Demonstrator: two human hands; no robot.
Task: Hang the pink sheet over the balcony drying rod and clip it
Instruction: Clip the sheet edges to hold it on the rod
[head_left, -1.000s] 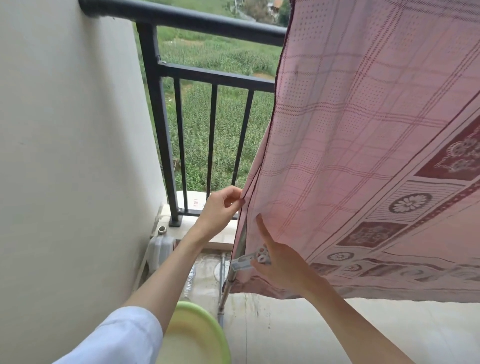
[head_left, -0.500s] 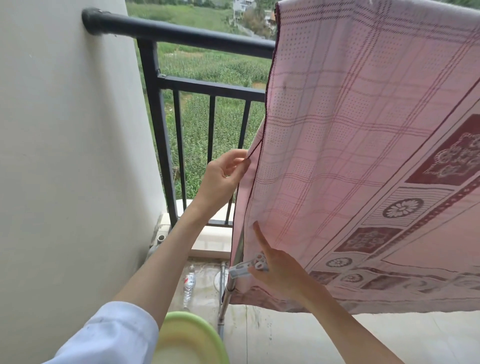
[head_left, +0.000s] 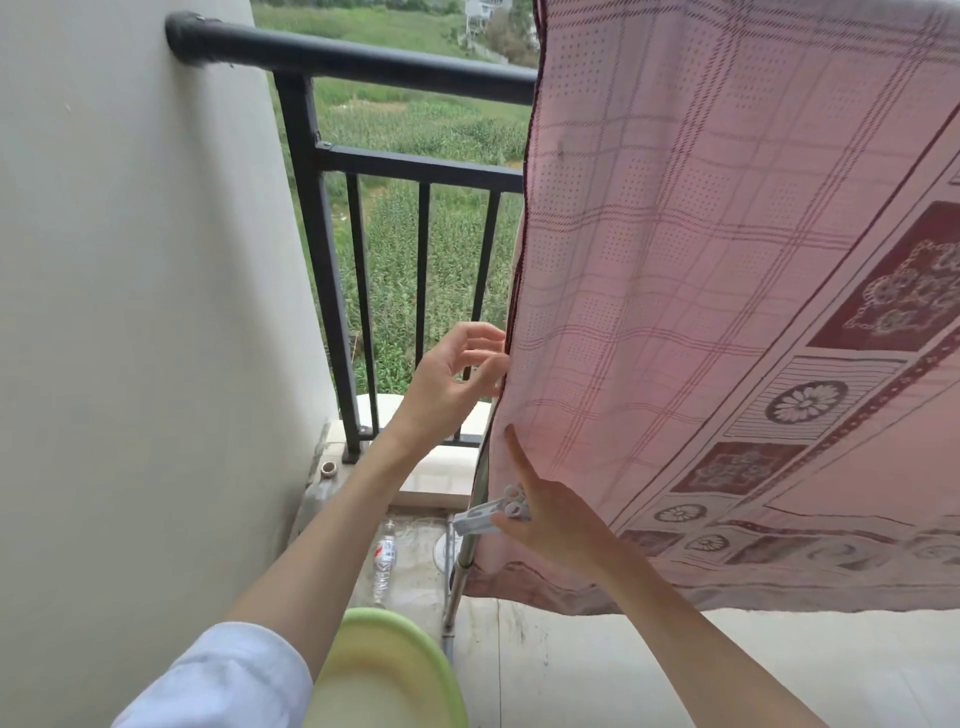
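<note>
Left hand (head_left: 452, 382) hovers with loose, spread fingers at the left hem of the pink sheet (head_left: 727, 312), its fingertips at or just off the fabric; I cannot tell if they touch. Lower on the sheet, the right hand (head_left: 550, 519) grips pale clothespins (head_left: 491, 514), forefinger pressed against the cloth. Sheet hangs in front of the black balcony railing (head_left: 363, 57). Below the sheet's corner, a green basin (head_left: 415, 649).

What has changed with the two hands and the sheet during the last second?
The left hand slid up the pink sheet's left edge and loosened its pinch; its fingers are now spread at the hem. The right hand still holds the white clip, forefinger against the cloth. The sheet stays draped.
</note>
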